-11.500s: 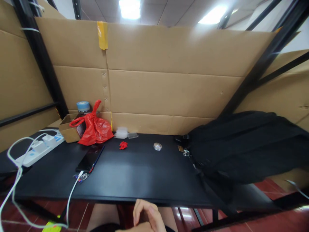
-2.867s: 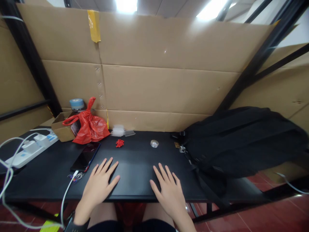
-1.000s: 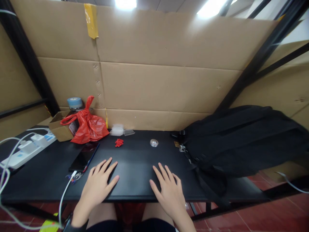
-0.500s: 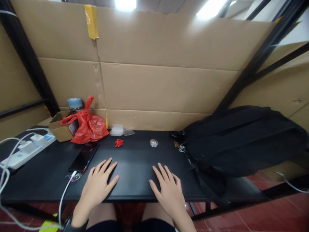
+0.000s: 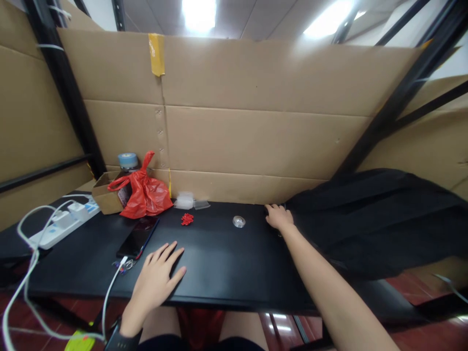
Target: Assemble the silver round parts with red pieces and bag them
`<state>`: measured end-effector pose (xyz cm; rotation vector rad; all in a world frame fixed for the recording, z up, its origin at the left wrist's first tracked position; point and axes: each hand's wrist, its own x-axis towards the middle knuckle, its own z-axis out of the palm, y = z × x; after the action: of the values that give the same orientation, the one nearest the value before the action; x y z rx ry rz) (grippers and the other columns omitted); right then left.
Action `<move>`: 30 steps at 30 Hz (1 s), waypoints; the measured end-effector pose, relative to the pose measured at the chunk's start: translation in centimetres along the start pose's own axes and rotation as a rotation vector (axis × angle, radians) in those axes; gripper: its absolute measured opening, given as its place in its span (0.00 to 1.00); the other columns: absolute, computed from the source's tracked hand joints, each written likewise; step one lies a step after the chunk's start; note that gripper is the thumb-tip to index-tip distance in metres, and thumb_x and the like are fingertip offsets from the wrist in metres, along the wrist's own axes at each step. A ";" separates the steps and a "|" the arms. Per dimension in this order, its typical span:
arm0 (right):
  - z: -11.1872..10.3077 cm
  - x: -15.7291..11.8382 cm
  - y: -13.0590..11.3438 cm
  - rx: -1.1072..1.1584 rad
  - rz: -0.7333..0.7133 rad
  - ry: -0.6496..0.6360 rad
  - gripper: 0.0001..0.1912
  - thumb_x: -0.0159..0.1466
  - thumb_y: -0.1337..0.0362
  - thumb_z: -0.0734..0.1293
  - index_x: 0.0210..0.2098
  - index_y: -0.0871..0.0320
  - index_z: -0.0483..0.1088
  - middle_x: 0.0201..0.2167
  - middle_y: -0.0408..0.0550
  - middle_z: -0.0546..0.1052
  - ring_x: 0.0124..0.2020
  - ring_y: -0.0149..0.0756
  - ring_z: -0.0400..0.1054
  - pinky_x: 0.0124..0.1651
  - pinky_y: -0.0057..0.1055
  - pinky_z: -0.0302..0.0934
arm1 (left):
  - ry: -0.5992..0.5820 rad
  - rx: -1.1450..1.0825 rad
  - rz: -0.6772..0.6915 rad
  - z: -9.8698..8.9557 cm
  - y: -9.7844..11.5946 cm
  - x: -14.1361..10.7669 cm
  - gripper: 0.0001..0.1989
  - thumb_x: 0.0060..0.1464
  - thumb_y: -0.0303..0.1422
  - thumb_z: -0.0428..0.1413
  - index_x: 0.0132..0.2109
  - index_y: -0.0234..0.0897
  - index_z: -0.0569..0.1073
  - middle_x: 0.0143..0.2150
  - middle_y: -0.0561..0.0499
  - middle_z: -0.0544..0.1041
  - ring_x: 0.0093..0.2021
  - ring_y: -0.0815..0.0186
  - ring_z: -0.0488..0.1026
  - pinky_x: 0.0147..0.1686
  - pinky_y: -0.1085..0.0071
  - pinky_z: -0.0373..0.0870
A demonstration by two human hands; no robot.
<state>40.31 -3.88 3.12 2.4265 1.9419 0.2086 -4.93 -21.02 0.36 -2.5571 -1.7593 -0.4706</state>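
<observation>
My left hand (image 5: 158,274) lies flat on the black tabletop (image 5: 215,265) near its front edge, fingers spread, holding nothing. A dark phone (image 5: 138,238) with a white cable plugged in lies just left of it. My right hand (image 5: 279,217) is stretched to the back of the table beside the black backpack (image 5: 376,219). Its fingers are curled down over a small black item at the bag's edge; what they grip is mostly hidden. Left of that hand sits a clear roll of tape (image 5: 239,222). A small red bundle (image 5: 187,219) lies further left.
At the back left are a tied red plastic bag (image 5: 146,194), a small cardboard box (image 5: 107,194) and a blue-lidded jar (image 5: 127,160). A white power strip (image 5: 66,224) with plugs and cables lies at the left. Clear plastic pieces (image 5: 185,200) rest against the cardboard wall (image 5: 234,141).
My right hand has moved from the front of the table forward and right to the backpack's edge, and its fingers have curled. My left hand stays flat. The view has shifted slightly.
</observation>
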 end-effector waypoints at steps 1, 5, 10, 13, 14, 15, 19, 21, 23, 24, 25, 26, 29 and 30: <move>0.3 0.5 0.1 0.003 0.002 -0.012 0.25 0.67 0.70 0.59 0.62 0.56 0.64 0.58 0.61 0.70 0.59 0.52 0.63 0.54 0.44 0.58 | 0.001 -0.003 0.002 0.0 0.0 0.0 0.25 0.65 0.48 0.48 0.65 0.49 0.67 0.69 0.49 0.64 0.68 0.51 0.60 0.61 0.53 0.60; 0.6 0.7 0.0 0.007 0.017 -0.015 0.24 0.65 0.75 0.59 0.59 0.62 0.66 0.53 0.65 0.73 0.55 0.50 0.68 0.50 0.40 0.60 | 0.038 -0.018 0.015 -0.1 0.0 0.1 0.25 0.64 0.47 0.49 0.64 0.48 0.69 0.68 0.48 0.66 0.67 0.51 0.61 0.61 0.54 0.61; 0.0 -0.8 -0.2 0.034 0.003 0.015 0.19 0.67 0.69 0.60 0.56 0.64 0.67 0.51 0.65 0.75 0.53 0.51 0.71 0.51 0.41 0.60 | 0.057 -0.042 0.034 0.0 -0.2 0.1 0.24 0.64 0.46 0.50 0.62 0.46 0.71 0.67 0.47 0.68 0.66 0.50 0.62 0.60 0.52 0.62; -1.0 -2.6 -0.7 0.090 -0.026 0.056 0.19 0.70 0.66 0.56 0.57 0.62 0.66 0.51 0.62 0.76 0.50 0.47 0.73 0.49 0.36 0.62 | 0.095 -0.098 0.045 -0.1 -0.3 0.0 0.21 0.63 0.45 0.51 0.60 0.45 0.73 0.64 0.46 0.71 0.64 0.50 0.65 0.59 0.52 0.64; -1.5 -3.6 -1.1 0.124 -0.048 0.088 0.19 0.71 0.65 0.55 0.58 0.61 0.65 0.52 0.61 0.76 0.50 0.45 0.73 0.49 0.35 0.63 | 0.113 -0.140 0.049 -0.2 -0.3 0.0 0.21 0.63 0.44 0.52 0.59 0.44 0.74 0.63 0.45 0.72 0.63 0.51 0.66 0.59 0.53 0.65; -2.0 -4.8 -1.7 0.206 -0.084 0.165 0.20 0.71 0.65 0.55 0.59 0.61 0.65 0.53 0.61 0.76 0.51 0.45 0.73 0.51 0.36 0.63 | 0.131 -0.197 0.052 -0.4 -0.2 -0.1 0.20 0.64 0.43 0.51 0.58 0.44 0.74 0.61 0.45 0.74 0.62 0.52 0.68 0.59 0.54 0.65; -4.9 -12.1 -5.5 0.587 -0.331 0.351 0.19 0.70 0.59 0.60 0.58 0.56 0.66 0.48 0.56 0.79 0.48 0.45 0.75 0.58 0.46 0.60 | 0.228 -0.527 0.032 -1.0 1.8 -0.8 0.16 0.65 0.40 0.51 0.56 0.41 0.73 0.55 0.44 0.76 0.55 0.57 0.73 0.56 0.59 0.69; -6.5 -16.6 -7.8 0.834 -0.501 0.230 0.19 0.69 0.57 0.62 0.57 0.54 0.67 0.50 0.54 0.79 0.48 0.43 0.75 0.53 0.41 0.65 | 0.253 -0.691 0.020 -1.4 3.7 -1.2 0.17 0.65 0.39 0.52 0.57 0.40 0.71 0.55 0.43 0.76 0.54 0.58 0.74 0.53 0.62 0.71; -8.0 -20.7 -9.9 1.037 -0.674 -0.007 0.15 0.68 0.58 0.64 0.53 0.54 0.70 0.46 0.51 0.80 0.44 0.40 0.76 0.47 0.34 0.68 | 0.228 -0.833 0.033 -1.6 5.8 -1.7 0.19 0.63 0.39 0.53 0.59 0.40 0.70 0.56 0.43 0.76 0.52 0.59 0.75 0.51 0.63 0.73; -8.6 -22.3 -10.8 1.083 -0.735 -0.088 0.14 0.68 0.59 0.65 0.51 0.54 0.72 0.44 0.50 0.80 0.43 0.39 0.75 0.46 0.32 0.68 | 0.203 -0.904 0.037 -1.8 6.7 -1.9 0.19 0.63 0.39 0.54 0.59 0.40 0.69 0.55 0.43 0.76 0.51 0.59 0.76 0.51 0.64 0.73; -8.9 -23.7 -11.5 1.115 -0.763 -0.123 0.13 0.67 0.59 0.66 0.49 0.54 0.74 0.43 0.49 0.80 0.42 0.38 0.75 0.46 0.32 0.68 | 0.178 -0.968 0.033 -1.9 7.5 -2.2 0.18 0.63 0.38 0.55 0.57 0.40 0.70 0.54 0.43 0.77 0.50 0.59 0.77 0.51 0.65 0.74; -9.1 -24.7 -12.1 1.151 -0.757 -0.136 0.12 0.67 0.60 0.66 0.49 0.54 0.75 0.43 0.49 0.80 0.42 0.38 0.75 0.47 0.32 0.67 | 0.161 -1.026 0.022 -2.0 8.1 -2.4 0.17 0.62 0.38 0.55 0.56 0.39 0.71 0.52 0.43 0.78 0.50 0.59 0.77 0.51 0.66 0.74; -8.4 -26.2 -12.9 1.288 -0.709 -0.168 0.12 0.66 0.59 0.67 0.47 0.55 0.76 0.42 0.51 0.79 0.41 0.38 0.74 0.46 0.32 0.68 | 0.140 -1.159 -0.025 -2.0 8.8 -3.1 0.16 0.61 0.38 0.56 0.54 0.39 0.70 0.49 0.43 0.79 0.50 0.59 0.78 0.51 0.67 0.74; -7.9 -26.4 -12.9 1.341 -0.680 -0.185 0.12 0.66 0.58 0.67 0.46 0.55 0.75 0.42 0.51 0.78 0.41 0.38 0.73 0.46 0.32 0.68 | 0.128 -1.190 -0.035 -1.9 8.8 -3.3 0.17 0.61 0.38 0.56 0.55 0.39 0.69 0.49 0.43 0.79 0.50 0.59 0.78 0.52 0.67 0.74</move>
<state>21.18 -27.15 7.30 1.6615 3.1412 -1.7137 1.59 -27.63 2.87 -2.9063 -1.7395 -2.1598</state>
